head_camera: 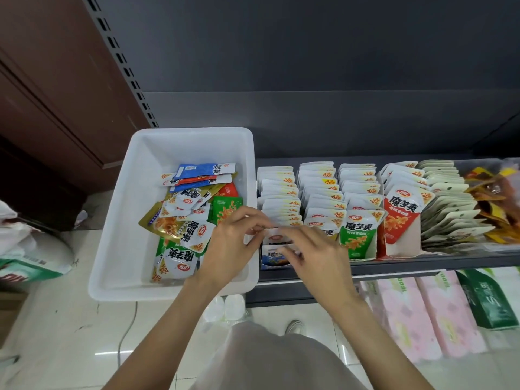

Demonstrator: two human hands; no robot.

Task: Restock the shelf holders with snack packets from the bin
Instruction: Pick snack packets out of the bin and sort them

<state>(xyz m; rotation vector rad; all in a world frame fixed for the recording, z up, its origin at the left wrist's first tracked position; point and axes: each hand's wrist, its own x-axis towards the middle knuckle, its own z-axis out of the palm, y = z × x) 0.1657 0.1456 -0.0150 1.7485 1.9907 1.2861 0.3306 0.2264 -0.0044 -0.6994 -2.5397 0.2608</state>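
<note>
Holders (363, 192) look mostly full, bin (118, 220) still has plenty, both hands' fingers (254, 225) pinching a packet (274, 235) into the front-left slot.

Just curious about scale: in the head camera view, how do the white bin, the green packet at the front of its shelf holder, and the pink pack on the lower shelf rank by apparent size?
1. White bin, by far the largest.
2. Pink pack.
3. Green packet.
The pink pack sits nearer the camera, so its lead over the packet is unsure.

Pink tissue packs (422, 313) below; brown cabinet (56, 80) at left.
</note>
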